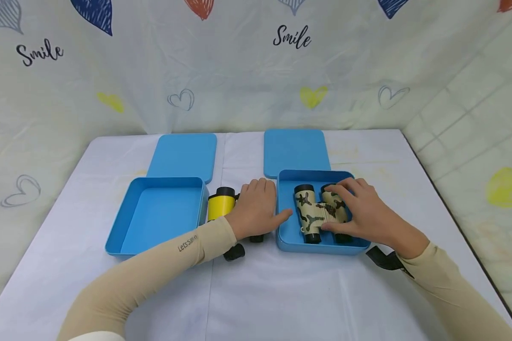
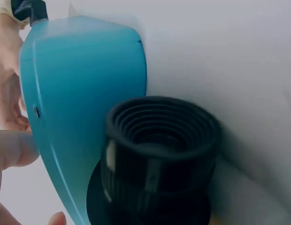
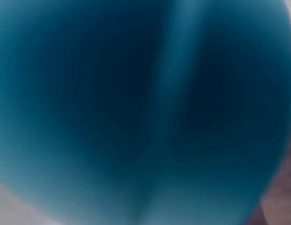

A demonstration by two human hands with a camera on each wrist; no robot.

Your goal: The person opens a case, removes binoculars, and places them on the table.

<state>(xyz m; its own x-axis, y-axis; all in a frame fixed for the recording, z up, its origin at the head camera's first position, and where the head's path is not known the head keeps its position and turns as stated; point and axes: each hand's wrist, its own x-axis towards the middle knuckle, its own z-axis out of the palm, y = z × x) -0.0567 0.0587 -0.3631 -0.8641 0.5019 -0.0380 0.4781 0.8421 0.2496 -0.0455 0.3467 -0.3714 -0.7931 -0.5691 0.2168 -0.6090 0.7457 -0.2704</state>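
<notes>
A pair of camouflage binoculars (image 1: 310, 215) lies inside the right blue box (image 1: 320, 247), its black ends toward and away from me. My right hand (image 1: 362, 213) spans its right barrel, thumb at the near end and fingers at the far end. Between the two boxes is a second pair of binoculars, yellow and black (image 1: 221, 206), partly hidden under my left hand (image 1: 256, 208). That hand reaches over it with the fingers extended and the thumb stretched toward the right box. In the left wrist view, a black eyepiece (image 2: 157, 173) stands close beside the blue box wall (image 2: 89, 70).
The left blue box (image 1: 166, 213) stands without its lid, bare inside. Behind it lies a flat blue lid (image 1: 183, 154), and another lid (image 1: 296, 151) lies behind the right box. A white cloth (image 1: 281, 303) covers the table. Blurred blue fills most of the right wrist view.
</notes>
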